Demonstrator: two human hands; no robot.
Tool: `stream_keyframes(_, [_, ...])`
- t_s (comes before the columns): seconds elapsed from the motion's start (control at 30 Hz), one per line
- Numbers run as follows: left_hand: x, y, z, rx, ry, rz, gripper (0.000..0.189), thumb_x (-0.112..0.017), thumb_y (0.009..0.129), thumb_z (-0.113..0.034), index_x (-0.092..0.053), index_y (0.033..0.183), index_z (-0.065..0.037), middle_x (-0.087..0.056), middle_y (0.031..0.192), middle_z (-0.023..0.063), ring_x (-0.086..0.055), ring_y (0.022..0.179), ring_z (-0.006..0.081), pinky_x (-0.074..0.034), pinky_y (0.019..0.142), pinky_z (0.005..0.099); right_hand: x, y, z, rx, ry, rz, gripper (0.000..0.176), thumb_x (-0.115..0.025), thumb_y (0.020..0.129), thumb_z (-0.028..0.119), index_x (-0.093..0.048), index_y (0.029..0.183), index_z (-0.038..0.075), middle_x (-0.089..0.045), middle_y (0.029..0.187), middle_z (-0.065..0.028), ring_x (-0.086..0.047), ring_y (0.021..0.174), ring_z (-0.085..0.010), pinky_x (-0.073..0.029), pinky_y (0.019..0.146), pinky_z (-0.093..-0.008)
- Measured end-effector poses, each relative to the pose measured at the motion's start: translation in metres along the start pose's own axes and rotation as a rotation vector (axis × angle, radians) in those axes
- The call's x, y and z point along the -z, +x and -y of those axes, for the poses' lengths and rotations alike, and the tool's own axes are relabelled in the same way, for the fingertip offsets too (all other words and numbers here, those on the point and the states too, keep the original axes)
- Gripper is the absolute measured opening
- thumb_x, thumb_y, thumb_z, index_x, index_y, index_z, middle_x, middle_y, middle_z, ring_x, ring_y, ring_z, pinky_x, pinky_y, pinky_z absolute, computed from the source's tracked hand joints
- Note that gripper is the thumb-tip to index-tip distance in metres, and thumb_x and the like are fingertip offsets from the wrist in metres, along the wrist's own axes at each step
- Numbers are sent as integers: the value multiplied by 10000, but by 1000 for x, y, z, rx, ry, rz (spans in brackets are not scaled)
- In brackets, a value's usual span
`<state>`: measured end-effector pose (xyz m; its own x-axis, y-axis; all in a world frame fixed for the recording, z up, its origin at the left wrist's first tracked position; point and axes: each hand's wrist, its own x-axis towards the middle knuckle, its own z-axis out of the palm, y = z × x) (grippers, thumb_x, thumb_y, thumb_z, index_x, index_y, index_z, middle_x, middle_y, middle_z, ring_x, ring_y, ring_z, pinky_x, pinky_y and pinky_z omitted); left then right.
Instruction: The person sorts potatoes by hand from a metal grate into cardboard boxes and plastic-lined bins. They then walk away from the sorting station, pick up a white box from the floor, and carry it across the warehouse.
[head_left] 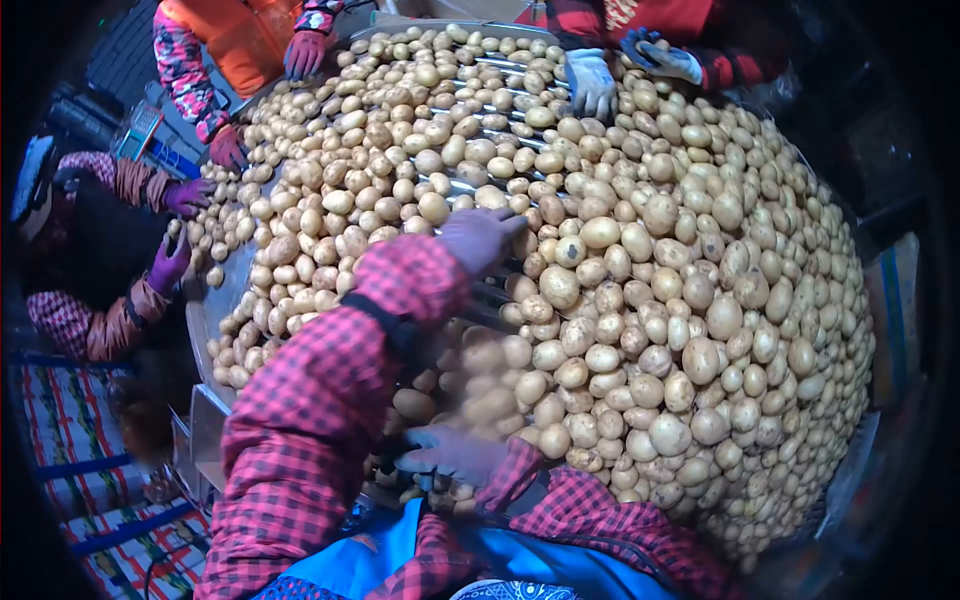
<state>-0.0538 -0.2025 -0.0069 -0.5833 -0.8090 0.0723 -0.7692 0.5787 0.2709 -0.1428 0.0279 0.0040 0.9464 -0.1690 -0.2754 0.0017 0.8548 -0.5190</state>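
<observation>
My left hand (480, 240), in a purple glove, reaches across the middle of a large heap of potatoes (725, 315). Its fingers stretch to the right, touching or just above the potatoes beside the metal bars (487, 295). No potato shows in its grip. Close to my body, my right hand (455, 452) wears a grey-blue glove and points left, low over the near edge of the heap. Its fingers look stretched out, though blurred, and their undersides are hidden. Between my hands, several potatoes (480, 375) are smeared by motion.
Across the heap, a person's two gloved hands (592, 85) rest at the far edge. Another person in an orange vest (235, 45) works at the far left, and a third person's purple gloves (172, 262) handle potatoes at the left edge. A metal rim (198, 335) borders the heap.
</observation>
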Motion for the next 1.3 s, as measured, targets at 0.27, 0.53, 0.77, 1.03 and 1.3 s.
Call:
stream_keyframes(0.27, [-10, 23, 7, 366, 0, 301, 378, -615, 817, -177, -608, 1194, -151, -660, 1161, 137, -645, 1050, 333, -519, 847, 464, 15, 14, -26, 144, -157, -47, 290, -600, 939, 232, -603, 1197, 101, -627, 943, -13, -575, 760, -110, -470, 643, -262])
stream_keyframes(0.53, [-17, 20, 7, 399, 77, 306, 281, -540, 876, -153, -659, 1131, -164, -670, 1171, 93, -643, 1098, 288, -529, 869, 453, 3, 1, -10, 233, -357, -237, 338, -543, 948, 180, -539, 1264, 61, -619, 1052, -50, -605, 805, -171, -495, 675, -324])
stream_keyframes(0.77, [-29, -18, 67, 518, -1043, 202, 349, -622, 872, -53, -657, 1218, -94, -709, 1099, 52, -654, 967, 147, -534, 824, 292, -8, -4, -4, 322, 95, -277, 268, -619, 944, 277, -615, 1164, 124, -601, 921, 12, -565, 806, -112, -476, 690, -267])
stream_keyframes(1.03, [-32, -40, 61, 512, -1260, 76, 491, -554, 855, 35, -550, 1338, -53, -671, 1114, 56, -633, 981, 124, -540, 791, 285, -1, 1, -9, 140, 124, -347, 412, -596, 961, 311, -549, 1324, 121, -612, 1064, -51, -585, 852, -175, -499, 741, -294])
stream_keyframes(1.3, [-24, -20, 38, 381, -254, 159, 610, -586, 906, -326, -363, 1470, -262, -647, 1116, 204, -641, 1018, 362, -502, 860, 474, 2, -2, -7, 120, 215, -211, 389, -580, 967, 307, -572, 1271, 63, -612, 1071, -38, -585, 842, -141, -491, 708, -267])
